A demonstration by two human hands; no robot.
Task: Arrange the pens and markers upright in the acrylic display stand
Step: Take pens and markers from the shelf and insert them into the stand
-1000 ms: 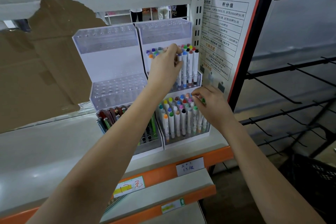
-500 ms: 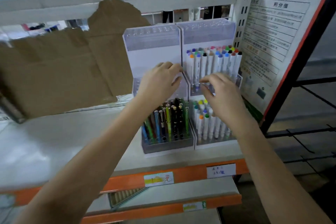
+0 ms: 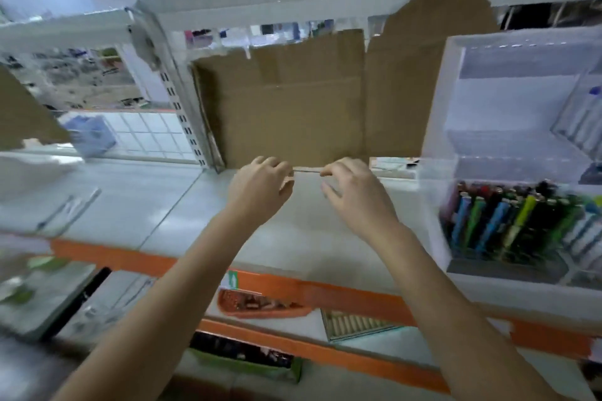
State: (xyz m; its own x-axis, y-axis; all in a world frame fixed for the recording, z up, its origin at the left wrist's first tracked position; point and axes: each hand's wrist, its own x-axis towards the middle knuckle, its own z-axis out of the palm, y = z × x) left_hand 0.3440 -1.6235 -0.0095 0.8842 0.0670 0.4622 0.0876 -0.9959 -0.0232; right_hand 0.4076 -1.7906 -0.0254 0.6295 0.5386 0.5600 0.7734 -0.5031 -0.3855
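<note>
The clear acrylic display stand [image 3: 508, 153] sits at the far right of the grey shelf [image 3: 163, 212], with several coloured pens [image 3: 508, 221] upright in its lowest tier. My left hand [image 3: 257, 192] and my right hand [image 3: 355, 195] hang side by side over the shelf, well left of the stand. Their fingers are loosely curled and hold nothing. The picture is blurred by head motion. The markers in the right half of the stand are mostly cut off by the frame edge.
A torn brown cardboard sheet [image 3: 293, 101] leans against the back of the shelf behind my hands. Loose pens [image 3: 65, 208] lie on the shelf at the left. The orange shelf edge [image 3: 325, 293] runs below, with an orange tray [image 3: 260, 306] on the lower level.
Both hands have left the markers in the stand and swung left over the shelf. The view has turned left, so the stand now sits at the right edge.
</note>
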